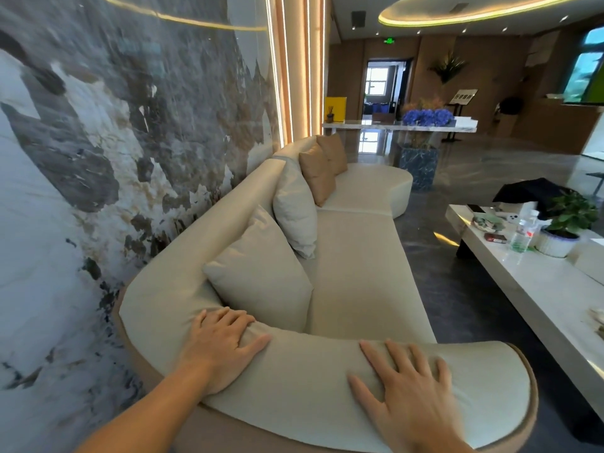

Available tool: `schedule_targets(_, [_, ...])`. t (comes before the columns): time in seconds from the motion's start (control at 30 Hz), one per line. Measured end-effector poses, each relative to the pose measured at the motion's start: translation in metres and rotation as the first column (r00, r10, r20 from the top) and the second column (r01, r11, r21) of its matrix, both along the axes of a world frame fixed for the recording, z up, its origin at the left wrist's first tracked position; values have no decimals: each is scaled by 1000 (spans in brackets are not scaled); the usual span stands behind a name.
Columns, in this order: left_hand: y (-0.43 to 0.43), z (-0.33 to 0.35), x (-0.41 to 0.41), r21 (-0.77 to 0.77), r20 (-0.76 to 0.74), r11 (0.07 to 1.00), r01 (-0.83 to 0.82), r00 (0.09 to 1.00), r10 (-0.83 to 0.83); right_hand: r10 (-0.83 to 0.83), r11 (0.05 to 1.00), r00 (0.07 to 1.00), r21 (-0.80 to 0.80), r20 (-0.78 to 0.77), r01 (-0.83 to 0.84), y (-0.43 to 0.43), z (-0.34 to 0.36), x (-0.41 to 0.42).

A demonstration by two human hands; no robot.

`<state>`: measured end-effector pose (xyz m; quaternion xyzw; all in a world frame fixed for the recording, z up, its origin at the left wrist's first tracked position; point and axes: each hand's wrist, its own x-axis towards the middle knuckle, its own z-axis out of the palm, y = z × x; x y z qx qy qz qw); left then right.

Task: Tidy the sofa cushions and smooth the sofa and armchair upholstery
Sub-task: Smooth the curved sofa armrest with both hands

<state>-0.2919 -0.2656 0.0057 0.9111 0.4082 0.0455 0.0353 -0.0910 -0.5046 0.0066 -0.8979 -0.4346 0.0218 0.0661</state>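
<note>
A long cream sofa [353,256] runs away from me along the marble wall. Its padded near armrest [310,380] curves across the bottom of the view. My left hand [222,348] lies flat on the armrest's left part, fingers spread, holding nothing. My right hand [411,387] presses flat on the armrest's right part, fingers apart. Two cream cushions, one near [261,276] and one further along [295,207], lean against the backrest. Beyond them stand two tan cushions, one in front [317,173] and one behind [333,153].
A low white coffee table [536,289] stands to the right with a potted plant [568,220], a water bottle [523,233] and small items. Dark glossy floor [441,273] lies between sofa and table. A marble wall [98,158] backs the sofa. A counter with blue flowers [428,117] is far off.
</note>
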Motion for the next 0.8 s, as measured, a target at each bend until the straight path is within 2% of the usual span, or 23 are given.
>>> schedule_targets(0.13, [9,4,3,-23,-60,999,25,998,-26,-39,999,999,-10,1,39,9,0,-5])
schedule_targets(0.47, [56,0,-14,-39,-12,998,41,999,-41,-85,996,996,17,-1,85,49,-5,-29])
schedule_targets(0.8, [47,14,-14,-76,-22,996,45,999,-47,-86,995,996,-41,21,87,45,3,-35])
